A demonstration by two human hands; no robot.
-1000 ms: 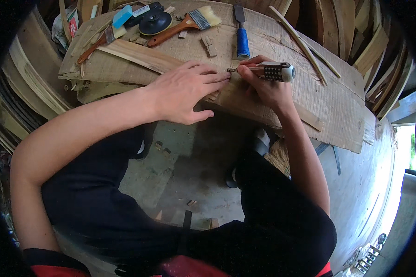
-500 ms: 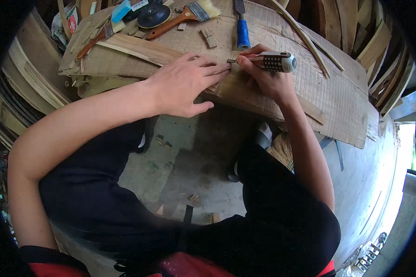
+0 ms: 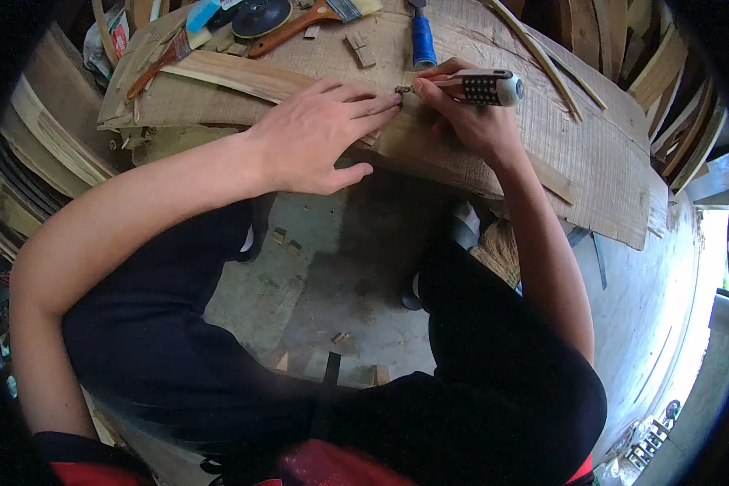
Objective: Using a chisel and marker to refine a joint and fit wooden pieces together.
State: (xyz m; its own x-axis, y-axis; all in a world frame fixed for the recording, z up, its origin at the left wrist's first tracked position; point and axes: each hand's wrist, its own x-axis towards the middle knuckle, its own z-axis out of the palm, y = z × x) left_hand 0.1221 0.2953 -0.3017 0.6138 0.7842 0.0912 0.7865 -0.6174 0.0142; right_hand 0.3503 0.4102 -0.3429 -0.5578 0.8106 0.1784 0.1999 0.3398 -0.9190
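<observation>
My left hand lies with fingers stretched out and thumb apart, fingertips on wood beside a small dark bit whose kind I cannot make out. My right hand is closed around a tool with a star-patterned handle and white end cap, its tip at that small bit. Both hands are on a rough wooden board across the top of the view. A blue-handled flat tool lies just beyond my right hand. A long light wood strip extends under the left fingers.
Two brushes, a black disc and a blue block lie at the back left. Thin sticks lie at the right. Curved offcuts are stacked on both sides. My legs are below, over a concrete floor.
The whole scene, hands included, has shifted upward in the picture. Both hands keep about the same place on the board, the right still on the tool.
</observation>
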